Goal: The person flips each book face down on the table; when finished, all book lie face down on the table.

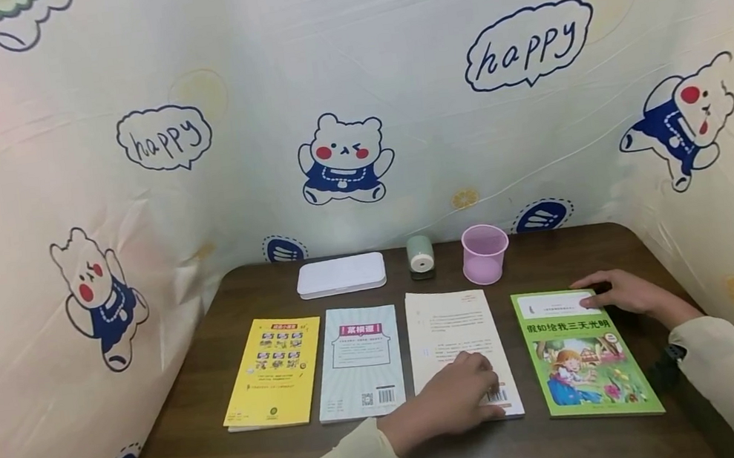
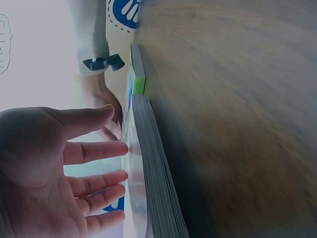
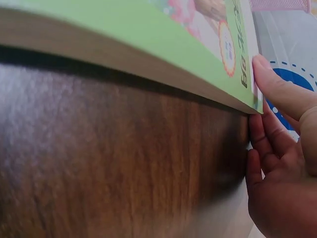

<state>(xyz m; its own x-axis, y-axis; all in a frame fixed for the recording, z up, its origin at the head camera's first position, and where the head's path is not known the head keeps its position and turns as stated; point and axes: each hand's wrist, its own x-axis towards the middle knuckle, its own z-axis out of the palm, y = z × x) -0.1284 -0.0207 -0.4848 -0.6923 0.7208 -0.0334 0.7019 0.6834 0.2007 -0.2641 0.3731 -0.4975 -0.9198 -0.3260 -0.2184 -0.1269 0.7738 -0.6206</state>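
Observation:
A cream book [image 1: 444,325] with printed text and a barcode lies on the table, and my left hand [image 1: 455,399] is over its lower part. In the left wrist view that hand's fingers [image 2: 96,153] are loosely spread, tips right at the cover, beside the thick block of pages. Farther right lies a green book [image 1: 589,362] with a picture of a child in a garden. My right hand [image 1: 636,294] pinches its upper right corner. In the right wrist view the thumb [image 3: 277,87] rests on the cover while the other fingers are curled at the edge below.
Left of the cream book lie a light blue book [image 1: 359,379] and a yellow book [image 1: 275,373]. Along the back of the brown table [image 1: 189,456] are a white case [image 1: 341,273], a small green pencil sharpener [image 1: 419,252] and a pink cup [image 1: 483,261]. Printed curtains [image 1: 335,53] enclose it.

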